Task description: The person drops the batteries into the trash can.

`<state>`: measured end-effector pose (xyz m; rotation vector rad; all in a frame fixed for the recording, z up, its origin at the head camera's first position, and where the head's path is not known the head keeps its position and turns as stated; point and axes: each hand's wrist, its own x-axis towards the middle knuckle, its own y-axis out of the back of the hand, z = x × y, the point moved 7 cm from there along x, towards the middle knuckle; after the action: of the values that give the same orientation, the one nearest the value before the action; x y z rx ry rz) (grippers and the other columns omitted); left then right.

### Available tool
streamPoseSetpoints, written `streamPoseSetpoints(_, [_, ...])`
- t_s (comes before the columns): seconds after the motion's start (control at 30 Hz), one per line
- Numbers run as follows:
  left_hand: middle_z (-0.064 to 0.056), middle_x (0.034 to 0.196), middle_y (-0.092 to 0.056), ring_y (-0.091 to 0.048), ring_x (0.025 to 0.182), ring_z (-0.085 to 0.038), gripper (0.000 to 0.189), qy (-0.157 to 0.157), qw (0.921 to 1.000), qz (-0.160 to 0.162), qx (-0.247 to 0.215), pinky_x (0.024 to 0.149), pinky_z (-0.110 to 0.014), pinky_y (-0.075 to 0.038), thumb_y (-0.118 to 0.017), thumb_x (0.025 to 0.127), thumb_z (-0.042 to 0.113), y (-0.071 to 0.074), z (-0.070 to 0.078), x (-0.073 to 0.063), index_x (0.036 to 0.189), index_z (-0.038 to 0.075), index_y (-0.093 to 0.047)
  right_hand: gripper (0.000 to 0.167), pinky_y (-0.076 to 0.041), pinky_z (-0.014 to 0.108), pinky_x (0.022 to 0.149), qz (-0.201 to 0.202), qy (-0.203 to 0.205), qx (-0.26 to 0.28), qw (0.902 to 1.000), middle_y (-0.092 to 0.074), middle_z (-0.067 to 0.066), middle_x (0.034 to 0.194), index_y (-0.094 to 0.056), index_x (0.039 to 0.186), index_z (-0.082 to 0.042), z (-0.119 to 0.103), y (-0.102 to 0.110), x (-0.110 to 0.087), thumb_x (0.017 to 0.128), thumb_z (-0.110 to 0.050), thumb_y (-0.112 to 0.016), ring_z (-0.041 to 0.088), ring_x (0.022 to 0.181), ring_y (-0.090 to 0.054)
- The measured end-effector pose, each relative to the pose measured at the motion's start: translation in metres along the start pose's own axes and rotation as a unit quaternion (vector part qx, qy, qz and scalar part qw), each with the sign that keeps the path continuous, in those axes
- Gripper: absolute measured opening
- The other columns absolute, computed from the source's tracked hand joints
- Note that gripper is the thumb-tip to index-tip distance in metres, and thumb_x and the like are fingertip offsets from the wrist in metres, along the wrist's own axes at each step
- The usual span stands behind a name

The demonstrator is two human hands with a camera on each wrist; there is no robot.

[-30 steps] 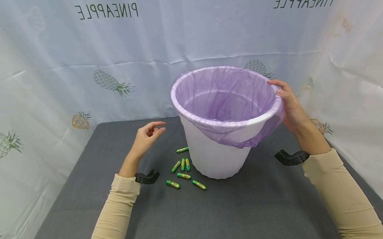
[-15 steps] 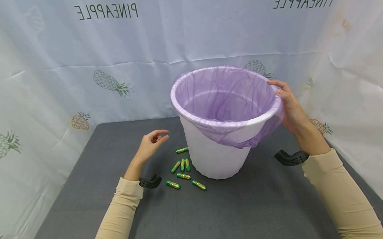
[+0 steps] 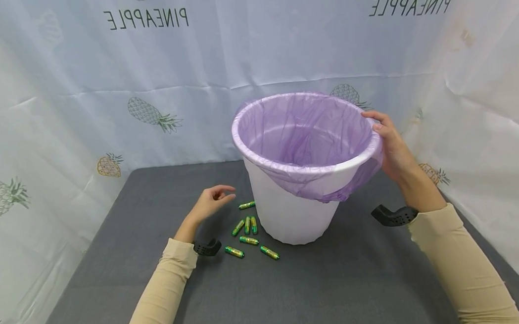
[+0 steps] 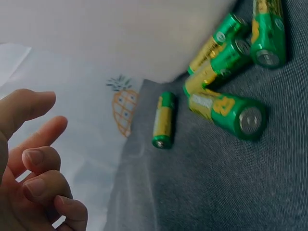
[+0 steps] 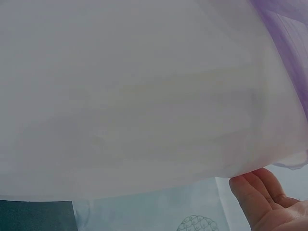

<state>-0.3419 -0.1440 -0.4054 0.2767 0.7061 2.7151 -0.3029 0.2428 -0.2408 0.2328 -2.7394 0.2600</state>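
Observation:
A white trash bin point(image 3: 287, 212) stands upright on the table, lined with a purple plastic bag point(image 3: 305, 144) folded over its rim. At the rim's right side, my right hand point(image 3: 394, 146) grips the bin through the bag. Several green-and-yellow batteries point(image 3: 249, 240) lie by the bin's left base. Just left of the farthest battery point(image 3: 246, 205), my left hand point(image 3: 210, 202) hovers with nothing in it. In the left wrist view its thumb and index finger are apart, the other fingers loosely bent; that battery point(image 4: 163, 120) lies apart from the cluster.
The dark grey table point(image 3: 294, 293) reaches toward me in front of the bin. A white curtain point(image 3: 216, 45) printed with pineapples hangs behind the table and along both sides. Each wrist wears a black strap mount point(image 3: 394, 215).
My left hand has come down and slightly right, nearer to the farthest battery. The right hand, the bin and the batteries have stayed in place.

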Motion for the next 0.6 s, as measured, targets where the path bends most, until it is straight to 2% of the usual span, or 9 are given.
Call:
streamPoseSetpoints(0.17, [0.004, 0.061, -0.037, -0.028, 0.049, -0.005, 0.035, -0.003, 0.9996, -0.015, 0.024, 0.054, -0.023, -0.029, -0.06, 0.096, 0.019, -0.002, -0.006, 0.005, 0.122, -0.003, -0.062, 0.024, -0.051, 0.02, 0.075, 0.001, 0.0, 0.0, 1.0, -0.048, -0.001, 0.119, -0.053, 0.12, -0.028, 0.001, 0.001, 0.0, 0.098, -0.025, -0.044, 0.009, 0.097, -0.054])
streamPoseSetpoints(0.43, [0.004, 0.065, -0.04, -0.032, 0.053, -0.005, 0.035, 0.024, 0.9973, -0.043, 0.055, 0.057, -0.022, -0.031, -0.062, 0.094, 0.021, -0.008, -0.02, 0.011, 0.122, -0.001, -0.063, 0.024, -0.051, 0.02, 0.075, 0.004, -0.003, -0.004, 1.0, -0.046, -0.001, 0.121, -0.053, 0.119, -0.029, 0.002, 0.001, 0.001, 0.098, -0.026, -0.044, 0.01, 0.098, -0.053])
streamPoseSetpoints(0.6, [0.005, 0.064, -0.041, -0.034, 0.055, -0.006, 0.034, 0.023, 0.9964, -0.052, 0.063, 0.057, -0.022, -0.032, -0.064, 0.093, 0.019, -0.012, -0.024, 0.013, 0.12, -0.001, -0.064, 0.023, -0.051, 0.02, 0.075, 0.001, -0.004, -0.005, 1.0, -0.046, -0.001, 0.121, -0.053, 0.119, -0.029, 0.001, 0.001, 0.0, 0.098, -0.027, -0.045, 0.01, 0.099, -0.052])
